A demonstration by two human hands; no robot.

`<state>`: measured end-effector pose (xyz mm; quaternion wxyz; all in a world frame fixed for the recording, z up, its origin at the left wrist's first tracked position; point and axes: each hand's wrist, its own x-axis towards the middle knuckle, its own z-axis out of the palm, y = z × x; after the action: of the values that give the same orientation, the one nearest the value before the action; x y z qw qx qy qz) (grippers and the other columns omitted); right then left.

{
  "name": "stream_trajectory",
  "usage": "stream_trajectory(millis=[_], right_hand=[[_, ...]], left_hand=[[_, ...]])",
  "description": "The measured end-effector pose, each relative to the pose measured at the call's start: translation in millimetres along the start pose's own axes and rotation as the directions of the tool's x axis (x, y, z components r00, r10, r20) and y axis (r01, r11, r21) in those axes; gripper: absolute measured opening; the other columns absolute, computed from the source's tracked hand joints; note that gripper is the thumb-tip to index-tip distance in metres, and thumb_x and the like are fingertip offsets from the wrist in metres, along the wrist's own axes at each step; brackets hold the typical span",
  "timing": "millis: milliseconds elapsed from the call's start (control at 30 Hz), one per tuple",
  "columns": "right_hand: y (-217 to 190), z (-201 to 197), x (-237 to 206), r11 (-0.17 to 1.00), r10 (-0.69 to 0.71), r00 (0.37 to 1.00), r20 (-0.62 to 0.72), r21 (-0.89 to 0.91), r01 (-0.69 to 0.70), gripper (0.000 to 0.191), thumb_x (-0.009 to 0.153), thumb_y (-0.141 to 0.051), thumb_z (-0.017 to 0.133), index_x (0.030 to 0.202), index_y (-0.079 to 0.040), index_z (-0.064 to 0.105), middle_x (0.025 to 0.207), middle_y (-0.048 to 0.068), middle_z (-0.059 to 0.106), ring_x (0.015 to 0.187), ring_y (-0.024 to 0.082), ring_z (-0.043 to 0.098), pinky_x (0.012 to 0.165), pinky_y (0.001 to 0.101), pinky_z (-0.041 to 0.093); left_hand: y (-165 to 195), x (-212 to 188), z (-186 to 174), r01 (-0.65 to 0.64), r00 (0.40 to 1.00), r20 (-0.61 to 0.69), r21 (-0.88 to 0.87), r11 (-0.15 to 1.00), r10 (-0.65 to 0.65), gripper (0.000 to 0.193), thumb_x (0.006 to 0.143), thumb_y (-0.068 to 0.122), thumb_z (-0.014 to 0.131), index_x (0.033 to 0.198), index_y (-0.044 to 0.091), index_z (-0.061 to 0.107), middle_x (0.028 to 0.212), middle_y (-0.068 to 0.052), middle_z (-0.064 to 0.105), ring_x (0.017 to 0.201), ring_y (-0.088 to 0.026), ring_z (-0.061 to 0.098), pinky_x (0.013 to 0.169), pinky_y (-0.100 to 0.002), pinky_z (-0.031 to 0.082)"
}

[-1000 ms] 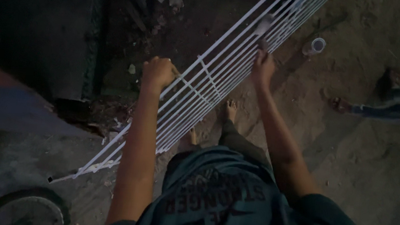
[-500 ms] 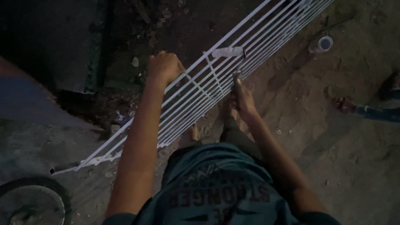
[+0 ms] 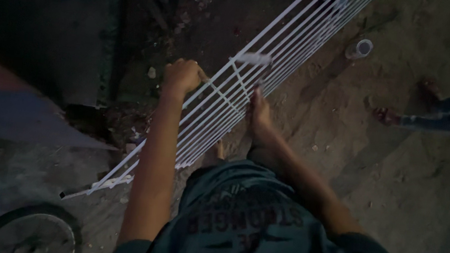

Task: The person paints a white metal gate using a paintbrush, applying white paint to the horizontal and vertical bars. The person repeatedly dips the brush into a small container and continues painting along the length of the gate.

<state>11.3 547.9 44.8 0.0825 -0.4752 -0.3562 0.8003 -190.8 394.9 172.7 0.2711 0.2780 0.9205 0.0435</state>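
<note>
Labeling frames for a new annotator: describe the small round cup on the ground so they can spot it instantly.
Start at the long white metal grille running diagonally across the dirt ground. Follow it toward the upper right; just off its right edge, on bare dirt, lies the cup. It is the only small round pale-rimmed thing there, unlike the scattered stones.

Only thing close to packaging here is a small round white-rimmed cup or can (image 3: 360,48) lying on the dirt at about 1 o'clock.
</note>
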Motion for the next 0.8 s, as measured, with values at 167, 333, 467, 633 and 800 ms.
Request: stream_trajectory(millis=[167,333,467,633,800], right_hand=[[9,7,-12,0.974,0.033,0.997,-0.074,-0.219,-0.048,0.045,0.101,-0.057,0.053,0.094,-0.014,0.064,0.074,-0.001,0.056,0.061,0.011,0.050,0.053,0.0288,0.042],[-31,21,32,0.984,-0.128,0.989,-0.067,-0.134,0.118,0.040,0.102,-0.054,0.055,0.091,-0.016,0.059,0.071,-0.002,0.054,0.056,0.011,0.047,0.048,0.0308,0.040],[-48,25,40,0.982,-0.179,0.984,0.004,-0.054,0.179,0.041,0.103,-0.055,0.053,0.090,-0.016,0.056,0.071,-0.003,0.051,0.056,0.011,0.045,0.048,0.0321,0.039],[-20,16,12,0.989,-0.100,0.995,0.012,-0.104,0.101,0.044,0.102,-0.058,0.052,0.088,-0.016,0.053,0.070,0.000,0.050,0.055,0.013,0.044,0.048,0.0333,0.039],[-3,4,4,0.971,-0.013,0.998,-0.068,-0.240,-0.004,0.048,0.098,-0.062,0.048,0.091,-0.016,0.059,0.071,0.000,0.053,0.057,0.012,0.049,0.051,0.0316,0.041]], left_hand=[[-4,4,4,0.017,1.000,0.000,-0.013,1.000,-0.017,0.026,0.095,0.019,0.065,0.100,0.036,0.084,0.119,0.000,0.075,0.120,-0.025,0.065,0.109,-0.050,0.042],[-8,9,9,0.062,0.998,0.025,0.002,0.998,-0.062,0.030,0.096,0.017,0.062,0.105,0.037,0.082,0.119,0.001,0.075,0.114,-0.023,0.069,0.110,-0.051,0.042],[-11,7,13,0.088,0.996,0.029,-0.016,0.996,-0.087,0.032,0.096,0.012,0.062,0.109,0.035,0.082,0.119,0.000,0.075,0.113,-0.023,0.069,0.113,-0.052,0.039],[-12,3,13,0.088,0.996,0.027,-0.063,0.994,-0.086,0.032,0.095,0.010,0.063,0.107,0.033,0.082,0.121,0.001,0.074,0.117,-0.023,0.066,0.113,-0.054,0.037],[-9,-8,3,0.037,0.998,-0.040,-0.047,0.998,-0.039,0.032,0.091,0.009,0.066,0.104,0.032,0.084,0.122,-0.001,0.074,0.122,-0.026,0.063,0.110,-0.056,0.038]])
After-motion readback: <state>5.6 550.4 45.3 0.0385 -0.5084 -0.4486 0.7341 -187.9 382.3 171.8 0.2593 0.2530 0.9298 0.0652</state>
